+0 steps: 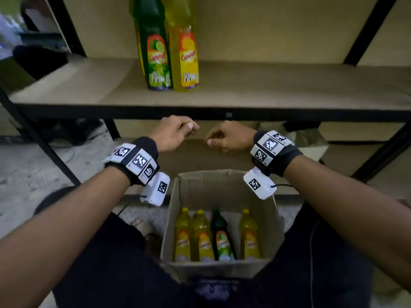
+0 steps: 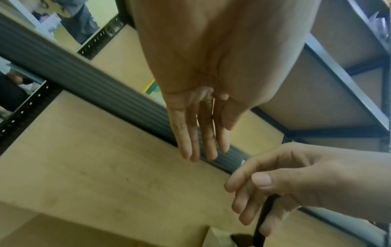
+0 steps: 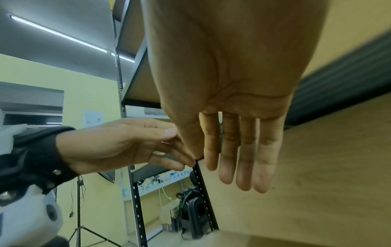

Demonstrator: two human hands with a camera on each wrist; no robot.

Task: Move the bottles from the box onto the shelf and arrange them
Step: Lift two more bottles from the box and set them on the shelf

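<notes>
**Two bottles up, four in the box, both hands empty**

On the shelf a green bottle and a yellow bottle stand upright, touching. Both labels carry a red script brand that seems to read "Gummer"; the blur leaves the spelling uncertain, and the smaller print is unreadable.

The open cardboard box sits on the floor below the shelf. It holds three yellow bottles and one dark green bottle, upright in a row with the same labels.

The left hand and right hand hover close together just under the shelf's front edge, above the box. From the head camera the fingers look loosely curled. The wrist cameras show what that view hides: on each hand the fingers hang relaxed and apart, holding nothing. They also show a ceiling light strip and a tripod.
</notes>
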